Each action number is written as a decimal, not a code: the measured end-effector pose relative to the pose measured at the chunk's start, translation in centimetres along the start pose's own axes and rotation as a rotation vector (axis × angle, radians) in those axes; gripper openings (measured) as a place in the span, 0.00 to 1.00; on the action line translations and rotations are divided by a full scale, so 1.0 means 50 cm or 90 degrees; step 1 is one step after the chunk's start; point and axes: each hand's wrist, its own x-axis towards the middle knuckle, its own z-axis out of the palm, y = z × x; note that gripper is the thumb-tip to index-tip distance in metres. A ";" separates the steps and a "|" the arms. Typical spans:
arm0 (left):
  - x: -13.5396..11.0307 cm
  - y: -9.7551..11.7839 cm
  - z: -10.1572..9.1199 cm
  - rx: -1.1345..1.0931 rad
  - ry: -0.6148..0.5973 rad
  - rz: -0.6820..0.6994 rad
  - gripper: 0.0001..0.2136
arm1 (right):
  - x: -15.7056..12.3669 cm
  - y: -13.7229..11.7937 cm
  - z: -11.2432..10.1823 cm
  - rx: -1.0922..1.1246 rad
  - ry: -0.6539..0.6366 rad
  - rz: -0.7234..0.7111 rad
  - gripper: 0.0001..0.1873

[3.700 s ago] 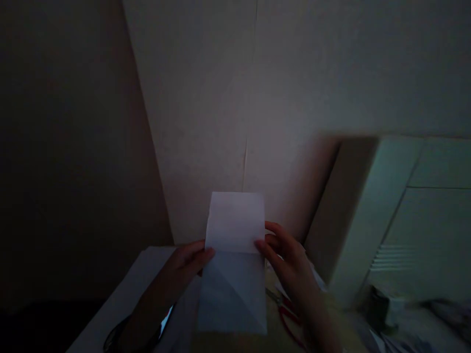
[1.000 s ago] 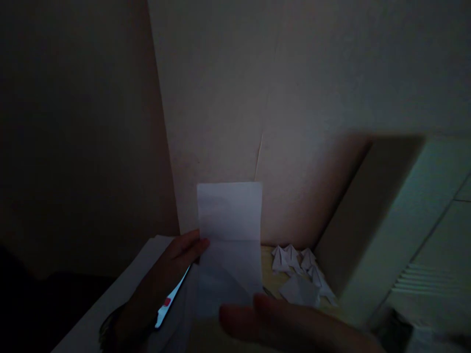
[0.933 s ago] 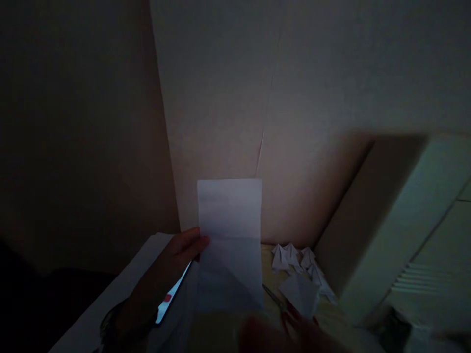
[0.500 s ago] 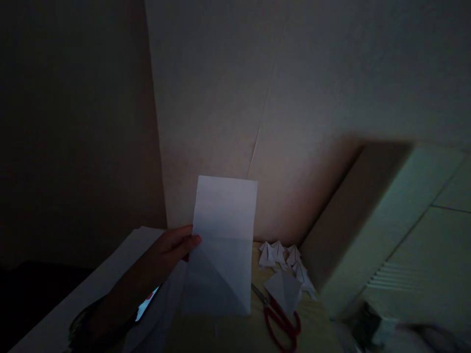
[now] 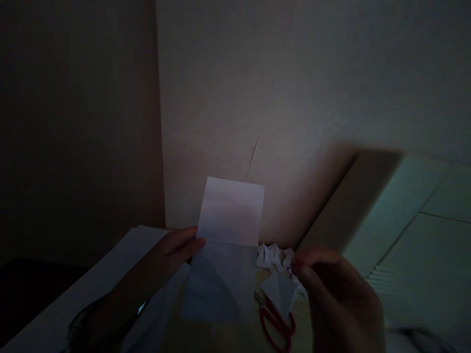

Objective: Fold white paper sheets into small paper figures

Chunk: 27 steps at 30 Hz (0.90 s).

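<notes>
My left hand pinches the left edge of a sheet of white paper, thumb in front and fingers behind. The sheet stands upright, with a crease across its middle and a diagonal crease in the lower half. To the right of the sheet and apart from it is my right hand, thumb and forefinger brought together with nothing visible between them. Beyond its fingertips, several small folded paper pieces stand in a row, partly hidden by the hand. A flat folded paper piece lies over red-handled scissors.
More white paper lies on the left, under my left forearm. A lit phone screen shows beside that forearm. The wooden tabletop meets a wall at the back. A pale cabinet-like box stands at the right.
My right hand has come into view from the lower right. The sheet in my left hand has shifted slightly right and tilted. The view has turned a little, and less of the phone shows.
</notes>
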 end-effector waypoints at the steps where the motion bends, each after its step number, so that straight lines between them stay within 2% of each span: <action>1: -0.006 0.011 0.001 0.010 0.006 -0.002 0.14 | 0.024 -0.024 0.023 -0.024 0.039 0.017 0.06; 3: -0.017 0.030 0.005 0.004 0.030 -0.005 0.12 | 0.052 -0.052 0.058 -0.084 0.075 0.016 0.09; 4: -0.022 0.037 0.007 -0.009 0.038 -0.007 0.12 | 0.057 -0.057 0.070 -0.111 0.110 0.018 0.12; 6: -0.029 0.044 0.010 -0.048 0.068 -0.014 0.11 | 0.061 -0.052 0.081 -0.157 0.117 0.023 0.14; 10: -0.036 0.045 0.015 -0.091 0.083 -0.035 0.10 | 0.066 -0.036 0.086 -0.146 0.062 0.017 0.16; 15: -0.030 0.044 0.015 -0.094 0.025 -0.053 0.09 | 0.067 -0.034 0.098 -0.037 -0.026 0.107 0.18; 17: -0.024 0.041 0.017 -0.147 0.000 -0.034 0.12 | 0.065 -0.027 0.102 -0.030 -0.062 0.131 0.17; 19: -0.019 0.037 0.020 -0.193 0.008 -0.038 0.16 | 0.063 -0.020 0.104 -0.035 -0.093 0.135 0.19; 23: -0.015 0.029 0.025 -0.201 0.004 -0.032 0.19 | 0.063 -0.018 0.111 -0.020 -0.131 0.133 0.25; 27: -0.011 0.016 0.030 -0.177 0.015 -0.026 0.23 | 0.063 -0.032 0.118 -0.057 -0.188 0.109 0.19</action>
